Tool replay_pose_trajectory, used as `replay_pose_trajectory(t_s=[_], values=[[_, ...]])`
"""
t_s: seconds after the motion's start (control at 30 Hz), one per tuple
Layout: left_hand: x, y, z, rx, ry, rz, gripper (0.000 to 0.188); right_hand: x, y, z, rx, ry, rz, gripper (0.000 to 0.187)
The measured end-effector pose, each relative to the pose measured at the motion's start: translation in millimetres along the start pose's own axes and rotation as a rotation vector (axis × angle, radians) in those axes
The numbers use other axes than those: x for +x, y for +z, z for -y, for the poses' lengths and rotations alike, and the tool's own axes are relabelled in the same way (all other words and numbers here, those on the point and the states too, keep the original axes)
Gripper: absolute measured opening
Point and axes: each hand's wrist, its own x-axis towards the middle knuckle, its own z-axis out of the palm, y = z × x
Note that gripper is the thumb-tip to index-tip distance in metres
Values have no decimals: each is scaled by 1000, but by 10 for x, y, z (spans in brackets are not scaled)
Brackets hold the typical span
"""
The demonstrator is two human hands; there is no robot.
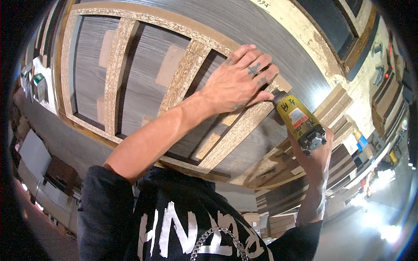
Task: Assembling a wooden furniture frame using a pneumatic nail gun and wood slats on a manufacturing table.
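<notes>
Right hand [321,152] grips yellow tool [297,116], fingers mostly hidden (behind its body).
Left hand [241,80] bends over wooden frame [187,65]; I cannot tell whether its fingers grip.

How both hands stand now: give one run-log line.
left hand: on chipboard frame; right hand: holding yellow tool; tool nose: beside left thumb

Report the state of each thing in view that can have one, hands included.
Left hand: laid on the frame, back up.
Right hand: closed around the tool.
Yellow tool: held, tilted; running or idle, cannot tell.
Particleboard frame: lying over grey wood-grain panel.
Neck chain: hanging over the black shirt.
</notes>
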Motion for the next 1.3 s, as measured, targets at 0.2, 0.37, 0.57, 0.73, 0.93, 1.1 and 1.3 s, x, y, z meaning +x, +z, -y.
replay_pose_trajectory(t_s=[0.2,0.37,0.57,0.73,0.93,1.1,1.3], values=[[0,-25,27,-31,0,-3,60,47,-48,91,-77,-64,-30,43],[-6,-32,17,-71,6,-28,58,58,-10,93,-157,-36,-22,46],[-10,-32,11,-58,29,-42,57,-1,32,-31,-257,-226,-142,46],[-15,-107,39,3,27,24,56,112,33,5,18,-402,-60,33],[48,-84,-3,29,75,37,57,155,27,19,-262,-160,-43,31],[-1,34,94,102,74,-20,66,-403,96,-69,16,-128,-128,40],[-46,-122,7,117,60,44,71,-1554,690,-264,560,375,-259,50]])
